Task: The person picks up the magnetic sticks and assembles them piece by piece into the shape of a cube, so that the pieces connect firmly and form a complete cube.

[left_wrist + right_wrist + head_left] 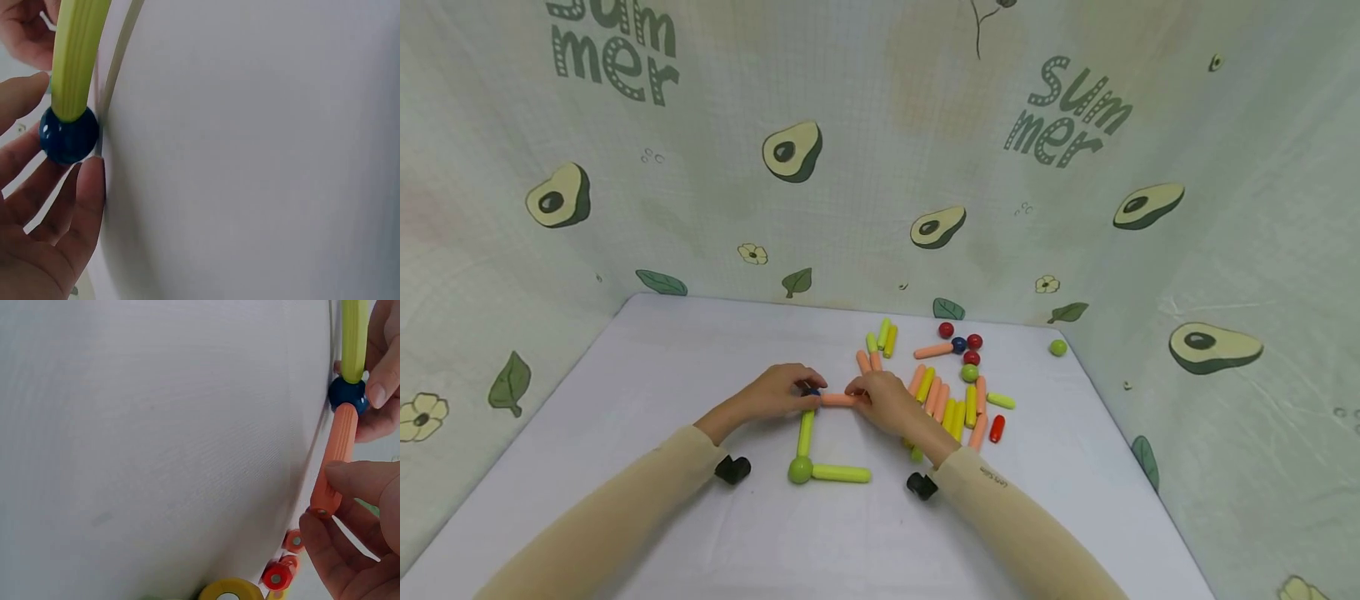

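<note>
In the head view my left hand [781,391] holds a dark blue ball [67,139] between thumb and fingers. Most of that ball is hidden from above. My right hand [889,404] pinches the outer end of an orange stick [337,447], whose other end meets the blue ball. A yellow-green stick [806,433] runs from the blue ball toward the near side and joins a green ball [801,469]. From this green ball a second yellow-green stick [842,474] extends to the right along the white table.
Orange and yellow sticks [960,417] lie loose right of my right hand. Behind them are red balls [974,341], another blue ball [959,345] and a short red stick [997,428]. One green ball [1057,347] sits near the table's back right corner. A printed cloth hangs behind.
</note>
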Action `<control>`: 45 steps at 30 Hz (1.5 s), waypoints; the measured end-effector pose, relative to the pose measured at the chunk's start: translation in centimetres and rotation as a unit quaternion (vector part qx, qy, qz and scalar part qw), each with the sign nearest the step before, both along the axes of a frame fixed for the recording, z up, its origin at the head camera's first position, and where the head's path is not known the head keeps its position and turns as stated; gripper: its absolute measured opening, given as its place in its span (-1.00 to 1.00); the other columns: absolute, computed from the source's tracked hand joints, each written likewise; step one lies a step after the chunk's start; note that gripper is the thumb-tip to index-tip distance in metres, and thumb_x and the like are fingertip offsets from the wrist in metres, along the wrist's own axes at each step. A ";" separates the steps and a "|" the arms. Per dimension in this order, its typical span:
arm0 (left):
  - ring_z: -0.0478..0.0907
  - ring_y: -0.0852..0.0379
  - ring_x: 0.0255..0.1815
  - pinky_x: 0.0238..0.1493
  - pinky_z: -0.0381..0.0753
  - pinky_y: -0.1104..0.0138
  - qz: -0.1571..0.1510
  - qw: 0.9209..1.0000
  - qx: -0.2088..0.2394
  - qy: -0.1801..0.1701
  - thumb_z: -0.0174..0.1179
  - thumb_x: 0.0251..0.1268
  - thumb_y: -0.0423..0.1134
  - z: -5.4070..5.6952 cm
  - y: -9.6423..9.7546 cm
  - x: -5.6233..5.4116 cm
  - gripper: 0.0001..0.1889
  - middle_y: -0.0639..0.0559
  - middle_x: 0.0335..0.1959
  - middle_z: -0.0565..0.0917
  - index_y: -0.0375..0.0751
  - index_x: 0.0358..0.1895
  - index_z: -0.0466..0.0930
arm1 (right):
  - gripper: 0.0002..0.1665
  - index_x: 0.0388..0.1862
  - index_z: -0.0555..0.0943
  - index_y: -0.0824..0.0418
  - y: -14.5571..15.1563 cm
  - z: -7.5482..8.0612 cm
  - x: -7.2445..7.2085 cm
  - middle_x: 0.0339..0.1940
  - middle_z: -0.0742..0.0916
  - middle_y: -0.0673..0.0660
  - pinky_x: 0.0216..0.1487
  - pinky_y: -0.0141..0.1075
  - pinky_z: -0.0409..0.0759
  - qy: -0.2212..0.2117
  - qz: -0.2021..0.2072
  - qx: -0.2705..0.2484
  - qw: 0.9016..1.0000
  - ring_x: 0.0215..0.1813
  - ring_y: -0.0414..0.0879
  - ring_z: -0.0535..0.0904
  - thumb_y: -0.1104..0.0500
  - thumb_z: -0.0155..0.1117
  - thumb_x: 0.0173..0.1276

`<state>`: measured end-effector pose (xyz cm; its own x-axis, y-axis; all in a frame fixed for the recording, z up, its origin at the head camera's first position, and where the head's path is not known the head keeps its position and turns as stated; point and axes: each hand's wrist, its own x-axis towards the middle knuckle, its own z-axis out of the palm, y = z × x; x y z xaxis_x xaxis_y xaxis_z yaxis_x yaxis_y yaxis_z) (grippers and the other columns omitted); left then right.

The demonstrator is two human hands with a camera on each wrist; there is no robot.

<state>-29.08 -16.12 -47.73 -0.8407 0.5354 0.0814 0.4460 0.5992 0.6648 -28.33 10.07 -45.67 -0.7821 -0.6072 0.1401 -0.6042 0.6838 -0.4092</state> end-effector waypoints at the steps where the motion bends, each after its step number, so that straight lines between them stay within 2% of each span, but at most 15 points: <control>1: 0.64 0.11 0.03 0.10 0.64 0.13 -0.002 1.000 -0.003 0.006 0.40 0.46 -0.06 -0.1 0.2 0.0 -0.66 0.09 0.01 0.75 -0.12 0.17 0.74 | -0.79 0.07 0.81 0.19 0.0 0.0 0.0 -0.09 0.84 0.06 -0.06 -0.32 0.67 0.004 0.000 0.000 1.000 -0.19 -0.14 0.65 0.26 0.41 0.51; 7: 0.64 0.13 0.01 0.13 0.61 0.10 -0.006 0.999 -0.020 0.025 0.38 0.48 -0.10 -0.3 1.0 0.3 -0.77 0.14 -0.05 0.75 -0.03 0.08 0.80 | -0.83 0.01 0.83 0.17 -0.3 -0.1 0.1 -0.15 0.84 0.03 -0.10 -0.34 0.65 0.028 0.003 -0.014 1.000 -0.23 -0.16 0.62 0.26 0.42 0.50; 16: 0.62 0.13 0.01 0.15 0.60 0.06 0.004 0.999 -0.035 0.034 0.32 0.55 -0.07 -0.8 1.0 0.4 -0.80 0.13 -0.05 0.74 0.00 0.06 0.78 | -0.78 0.07 0.79 0.21 0.8 0.5 0.0 -0.09 0.81 0.06 0.01 -0.21 0.68 0.003 -0.016 -0.023 1.000 -0.11 -0.08 0.66 0.26 0.41 0.50; 19: 0.60 0.13 -0.02 0.13 0.60 0.07 0.007 0.999 -0.039 0.032 0.31 0.56 -0.07 -0.8 1.0 0.4 -0.79 0.13 -0.05 0.72 -0.02 0.09 0.76 | -0.75 0.12 0.77 0.22 2.4 1.4 -0.4 -0.03 0.80 0.10 0.05 -0.14 0.68 -0.006 -0.034 -0.031 0.999 -0.05 0.00 0.66 0.26 0.39 0.51; 23: 0.55 0.16 -0.08 0.06 0.58 0.14 0.011 0.999 -0.043 0.026 0.30 0.56 -0.06 -0.8 0.9 0.3 -0.78 0.14 -0.07 0.69 -0.02 0.10 0.75 | -0.72 0.16 0.76 0.26 5.5 2.9 -1.6 0.07 0.80 0.15 0.11 -0.07 0.71 -0.006 -0.072 -0.031 0.997 0.06 0.11 0.69 0.27 0.39 0.51; 27: 0.54 0.18 -0.08 0.06 0.55 0.18 0.012 0.999 -0.044 0.018 0.30 0.57 -0.05 -0.9 0.8 0.2 -0.78 0.14 -0.06 0.69 0.00 0.10 0.74 | -0.67 0.21 0.73 0.29 9.3 3.8 -3.1 0.14 0.78 0.22 0.20 0.00 0.69 -0.016 -0.125 -0.016 0.992 0.15 0.20 0.66 0.29 0.39 0.50; 29: 0.55 0.18 -0.06 0.08 0.56 0.16 0.010 0.999 -0.043 0.020 0.29 0.58 -0.05 -1.0 0.8 0.2 -0.78 0.14 -0.04 0.69 0.00 0.11 0.73 | -0.64 0.24 0.72 0.29 11.1 4.0 -3.8 0.16 0.76 0.25 0.20 0.01 0.68 -0.023 -0.155 -0.003 0.988 0.13 0.20 0.63 0.29 0.38 0.50; 33: 0.55 0.17 -0.03 0.12 0.57 0.13 0.011 0.999 -0.040 0.019 0.28 0.58 -0.06 -1.0 0.8 0.0 -0.79 0.13 -0.01 0.69 0.01 0.11 0.72 | -0.63 0.22 0.72 0.33 14.1 4.0 -4.9 0.08 0.74 0.31 0.14 0.00 0.67 -0.017 -0.186 0.027 0.982 0.01 0.16 0.57 0.31 0.41 0.47; 36: 0.55 0.17 -0.02 0.14 0.57 0.14 0.010 0.999 -0.044 0.014 0.28 0.58 -0.05 -1.1 0.9 -0.1 -0.78 0.13 0.00 0.69 0.02 0.12 0.71 | -0.66 0.18 0.72 0.35 15.6 3.8 -5.3 0.03 0.73 0.32 0.16 0.02 0.65 -0.032 -0.190 0.049 0.980 -0.02 0.15 0.54 0.30 0.41 0.47; 40: 0.55 0.16 -0.03 0.13 0.57 0.13 0.006 0.999 -0.045 0.013 0.28 0.58 -0.06 -1.0 1.0 -0.1 -0.78 0.12 -0.01 0.69 0.01 0.12 0.71 | -0.65 0.19 0.71 0.33 16.6 3.1 -5.3 0.08 0.73 0.29 0.27 0.06 0.63 -0.071 -0.198 0.063 0.976 0.05 0.17 0.56 0.27 0.40 0.48; 45: 0.54 0.17 -0.04 0.11 0.55 0.15 0.002 0.999 -0.043 0.013 0.29 0.58 -0.05 -1.0 1.2 -0.2 -0.79 0.15 -0.02 0.69 0.04 0.12 0.71 | -0.65 0.20 0.72 0.30 17.2 2.3 -5.3 0.09 0.75 0.26 0.27 0.04 0.65 -0.075 -0.203 0.068 0.974 0.06 0.14 0.59 0.28 0.41 0.48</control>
<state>-29.28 -14.87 -48.72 -0.8415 0.5372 0.0578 0.4596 0.6554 0.5993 -33.65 27.22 -43.40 -0.9672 -0.2479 -0.0556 -0.2121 0.9083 -0.3605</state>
